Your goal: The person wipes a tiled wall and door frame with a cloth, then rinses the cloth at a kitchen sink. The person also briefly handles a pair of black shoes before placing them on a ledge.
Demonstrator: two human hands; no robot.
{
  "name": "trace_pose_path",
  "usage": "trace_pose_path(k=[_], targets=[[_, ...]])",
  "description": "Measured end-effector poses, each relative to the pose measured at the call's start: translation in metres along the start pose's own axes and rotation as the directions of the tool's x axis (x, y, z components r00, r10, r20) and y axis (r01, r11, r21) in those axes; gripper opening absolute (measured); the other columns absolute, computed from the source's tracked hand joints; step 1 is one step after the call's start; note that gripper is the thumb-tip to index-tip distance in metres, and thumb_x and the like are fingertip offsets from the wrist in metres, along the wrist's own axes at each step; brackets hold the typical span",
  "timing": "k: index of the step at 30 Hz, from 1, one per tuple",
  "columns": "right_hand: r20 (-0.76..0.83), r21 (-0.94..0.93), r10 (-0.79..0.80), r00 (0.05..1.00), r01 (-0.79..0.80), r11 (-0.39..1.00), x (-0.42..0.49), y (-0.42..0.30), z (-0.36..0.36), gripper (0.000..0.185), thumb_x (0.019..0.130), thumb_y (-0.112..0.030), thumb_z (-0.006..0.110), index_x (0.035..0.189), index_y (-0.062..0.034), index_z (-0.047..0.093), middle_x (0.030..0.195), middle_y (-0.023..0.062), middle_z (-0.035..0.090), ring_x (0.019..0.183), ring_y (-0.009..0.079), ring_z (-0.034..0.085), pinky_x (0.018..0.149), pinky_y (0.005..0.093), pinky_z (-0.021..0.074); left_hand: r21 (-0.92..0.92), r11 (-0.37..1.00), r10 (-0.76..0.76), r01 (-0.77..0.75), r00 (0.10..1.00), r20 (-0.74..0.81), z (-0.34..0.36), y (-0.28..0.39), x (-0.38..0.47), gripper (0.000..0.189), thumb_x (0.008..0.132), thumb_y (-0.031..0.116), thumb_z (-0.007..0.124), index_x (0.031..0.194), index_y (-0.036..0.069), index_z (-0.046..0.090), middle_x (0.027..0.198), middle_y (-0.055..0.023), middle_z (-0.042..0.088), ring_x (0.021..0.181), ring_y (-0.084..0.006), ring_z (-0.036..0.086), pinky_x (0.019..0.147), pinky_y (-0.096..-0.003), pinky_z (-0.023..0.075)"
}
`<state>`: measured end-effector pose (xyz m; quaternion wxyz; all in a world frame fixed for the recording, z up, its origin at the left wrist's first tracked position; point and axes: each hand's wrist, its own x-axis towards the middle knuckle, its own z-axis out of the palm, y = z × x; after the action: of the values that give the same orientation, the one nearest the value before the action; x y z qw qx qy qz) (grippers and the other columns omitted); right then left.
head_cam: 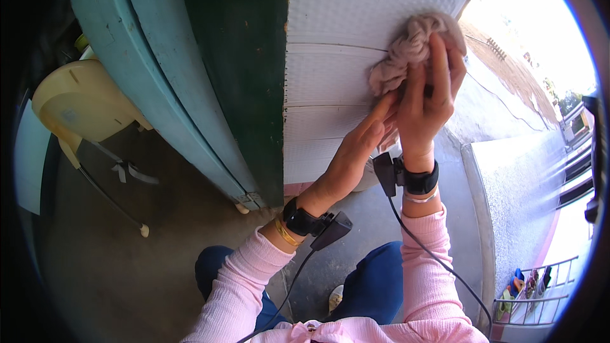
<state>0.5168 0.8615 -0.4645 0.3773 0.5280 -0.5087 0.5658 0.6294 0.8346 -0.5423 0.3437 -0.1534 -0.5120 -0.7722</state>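
A crumpled grey-beige cloth (413,40) lies against the white tiled wall (333,76), near the wall's outer edge. My right hand (426,100) grips this cloth, its fingers pressed on the folds. Just below and to the left, my left hand (357,152) reaches up with its fingers by the cloth's lower edge and partly behind my right wrist. Whether its fingers touch the cloth or the tiles is hard to tell. Each wrist wears a black strap with a cabled device.
To the left stand a dark green panel (238,71) and a pale blue door frame (143,57). Beyond them is a cream plastic chair (81,100). A metal rack (533,301) with footwear is at the lower right, beside a low rough wall (514,200).
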Motion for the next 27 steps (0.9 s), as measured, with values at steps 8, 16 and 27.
trace_pose_path(k=[8,16,27], targets=[[-0.039,0.041,0.268,0.962,-0.267,0.963,-0.115,0.004,0.006,0.030,0.085,0.007,0.063,0.115,0.0025,0.068,0.123,0.0203,0.057,0.112,0.0341,0.059,0.098,0.0388,0.0462,0.089,0.966,-0.234,0.245,0.965,-0.119,-0.029,-0.022,-0.046,0.061,0.111,0.035,0.032,0.155,-0.006,0.021,0.157,-0.0167,0.033,0.145,-0.0227,0.034,0.120,-0.0379,0.0248],[-0.146,0.165,0.688,0.711,-0.668,0.725,-0.301,-0.002,0.028,0.036,0.087,0.005,0.065,0.120,-0.0065,0.055,0.118,0.0099,0.052,0.110,0.0252,0.053,0.096,0.0328,0.0433,0.078,0.800,-0.532,0.594,0.765,-0.363,-0.091,-0.104,-0.140,0.056,0.109,0.039,0.040,0.149,-0.001,0.041,0.149,-0.0103,0.046,0.138,-0.0190,0.042,0.116,-0.0332,0.0312],[-0.097,0.299,0.968,0.231,-0.921,0.249,-0.421,-0.003,0.040,0.040,0.097,-0.016,0.065,0.128,-0.0001,0.047,0.124,0.0123,0.053,0.117,0.0226,0.051,0.105,0.0332,0.0378,0.114,0.593,-0.633,0.797,0.549,-0.546,-0.135,-0.171,-0.201,0.063,0.105,0.048,0.045,0.147,0.001,0.045,0.148,-0.0075,0.048,0.138,-0.0158,0.041,0.115,-0.0332,0.0302]])
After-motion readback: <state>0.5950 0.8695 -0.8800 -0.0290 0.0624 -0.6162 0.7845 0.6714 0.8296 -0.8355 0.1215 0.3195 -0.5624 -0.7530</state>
